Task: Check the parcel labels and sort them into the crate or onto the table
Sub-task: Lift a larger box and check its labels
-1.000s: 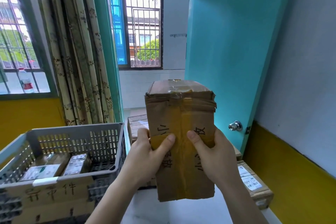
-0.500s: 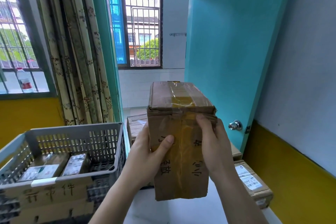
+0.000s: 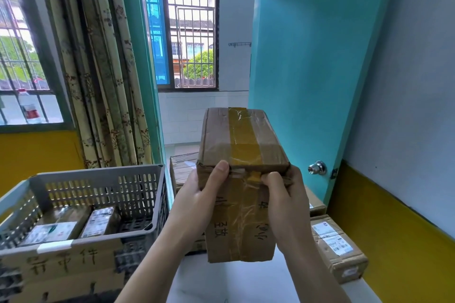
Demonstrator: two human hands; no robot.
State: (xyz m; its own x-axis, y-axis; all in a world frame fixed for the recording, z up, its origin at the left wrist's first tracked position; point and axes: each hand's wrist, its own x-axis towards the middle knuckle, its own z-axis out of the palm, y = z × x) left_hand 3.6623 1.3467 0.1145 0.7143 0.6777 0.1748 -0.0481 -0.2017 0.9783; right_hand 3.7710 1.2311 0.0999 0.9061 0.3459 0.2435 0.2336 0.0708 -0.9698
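Note:
A brown cardboard parcel (image 3: 240, 145) with yellow tape and handwritten black characters is held up over the white table (image 3: 236, 280). My left hand (image 3: 197, 202) grips its left side, thumb on the upper front edge. My right hand (image 3: 285, 202) grips the right side, fingers curled at the taped edge. The parcel is tilted so its taped top face shows. No printed label shows on the faces turned to me. The grey plastic crate (image 3: 98, 174) stands at the left with two labelled parcels (image 3: 73, 224) inside.
A labelled parcel (image 3: 337, 246) lies on the table at the right, with more boxes (image 3: 183, 167) behind the held one. A cardboard sign with characters hangs on the crate front. The open teal door with its knob (image 3: 317, 168) is at the right.
The parcel's top has tipped toward me, showing more of the taped face. Both hands slid up to the parcel's upper edge.

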